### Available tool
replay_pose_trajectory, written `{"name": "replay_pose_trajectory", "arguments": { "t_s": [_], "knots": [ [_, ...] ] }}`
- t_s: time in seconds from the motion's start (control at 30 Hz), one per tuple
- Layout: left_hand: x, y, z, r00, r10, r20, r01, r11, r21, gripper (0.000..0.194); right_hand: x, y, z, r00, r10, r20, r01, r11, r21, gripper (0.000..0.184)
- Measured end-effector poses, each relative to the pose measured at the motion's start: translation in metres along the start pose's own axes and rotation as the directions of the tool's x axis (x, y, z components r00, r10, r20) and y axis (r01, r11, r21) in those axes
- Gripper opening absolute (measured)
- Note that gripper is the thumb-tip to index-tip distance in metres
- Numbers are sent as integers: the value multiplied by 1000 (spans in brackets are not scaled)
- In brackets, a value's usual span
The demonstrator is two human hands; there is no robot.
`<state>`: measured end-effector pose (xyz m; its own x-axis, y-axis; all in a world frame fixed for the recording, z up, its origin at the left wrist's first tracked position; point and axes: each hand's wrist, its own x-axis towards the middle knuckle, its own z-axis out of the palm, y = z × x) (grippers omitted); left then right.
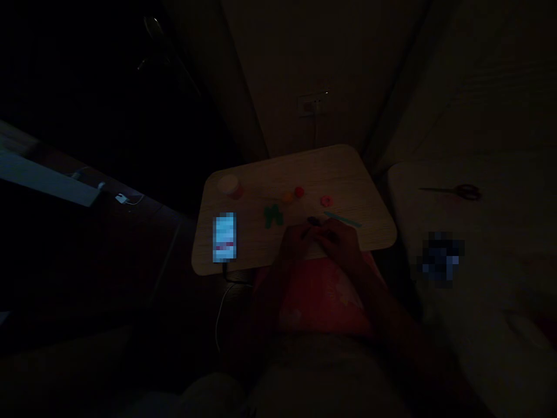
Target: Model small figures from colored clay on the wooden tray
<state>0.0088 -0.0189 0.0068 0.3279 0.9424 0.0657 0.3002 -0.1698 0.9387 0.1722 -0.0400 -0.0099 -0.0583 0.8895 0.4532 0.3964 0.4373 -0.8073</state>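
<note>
My left hand (298,241) and my right hand (339,239) meet over the front edge of a small wooden table (252,255). Their fingers are curled in and touch each other; what they pinch is hidden in the dark. Just beyond the fingertips shows a small dark lump (313,220); I cannot tell whether it is held or lies on the table. A light-blue stick (343,219) lies by my right hand. Left of my left hand are green pieces (273,215). Farther back sit an orange lump (288,197), a red ball (299,191) and a pink flower-shaped ring (326,201).
A lit phone (224,237) with a cable lies at the table's left, a pale-lidded tub (230,186) behind it. Scissors (467,192) and a blurred dark item (441,258) rest on the pale surface at right. A wall socket (312,104) holds a plugged cord. The room is very dim.
</note>
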Motion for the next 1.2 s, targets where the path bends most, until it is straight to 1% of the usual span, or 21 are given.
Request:
{"name": "replay_pose_trajectory", "arguments": {
  "t_s": [0.07,0.1,0.17,0.23,0.27,0.3,0.37,0.43,0.47,0.5,0.57,0.67,0.77,0.83,0.93,1.07,1.2],
  "knots": [
    [1,-1,-1,1000,15,0,-15,999,-30,43,0,-1,0,1000,-17,1,17,1000,2,9],
    [2,-2,-2,1000,22,-17,-23,999,-38,43,0,-2,0,1000,-27,0,27,1000,1,9],
    [3,-3,-3,995,23,-92,-28,998,-47,46,0,-3,-2,999,-33,-22,33,999,-14,11],
    [2,-4,-5,987,-10,-161,-4,996,-88,48,1,-4,-4,997,-9,-78,6,999,-37,13],
    [2,-4,-5,987,-31,-160,16,995,-99,47,2,-4,-5,994,11,-107,-13,1000,-26,15],
    [1,-4,-5,987,-29,-156,13,995,-99,47,2,-5,-6,993,9,-118,-11,1000,-12,16],
    [-1,-3,-2,995,-10,-98,3,998,-69,48,2,-6,-6,997,-29,-71,29,1000,-7,16],
    [-4,-3,0,999,7,-36,-8,1000,-25,46,2,-7,-5,996,-81,-26,80,997,-11,24],
    [-5,-3,1,999,-7,-36,7,1000,3,47,2,-6,-4,995,-102,-19,102,995,-11,27],
    [-5,-3,2,999,-22,-46,24,999,33,49,2,-6,-3,993,-117,-20,117,993,-7,27],
    [-6,-2,3,998,-38,-57,43,996,84,52,1,-3,-2,990,-139,-27,139,990,3,19],
    [-6,1,1,1000,-1,-17,3,991,130,52,0,0,-2,989,-147,-33,146,989,-14,13],
    [-6,3,1,1000,15,10,-16,989,145,48,-1,0,-3,991,-131,-30,130,991,-35,11],
    [-6,3,2,1000,-3,10,1,992,125,47,-1,0,-4,992,-123,-28,122,992,-37,13],
    [-5,-1,3,1000,-11,9,11,999,53,46,-1,-1,-4,993,-108,-41,107,994,-31,13],
    [-2,-5,4,1000,17,25,-15,999,-51,43,0,-2,-3,996,-64,-68,63,998,-10,11],
    [0,-7,4,999,33,2,-32,992,-120,38,0,-3,-4,998,-22,-64,24,999,33,12]
  ]
}}
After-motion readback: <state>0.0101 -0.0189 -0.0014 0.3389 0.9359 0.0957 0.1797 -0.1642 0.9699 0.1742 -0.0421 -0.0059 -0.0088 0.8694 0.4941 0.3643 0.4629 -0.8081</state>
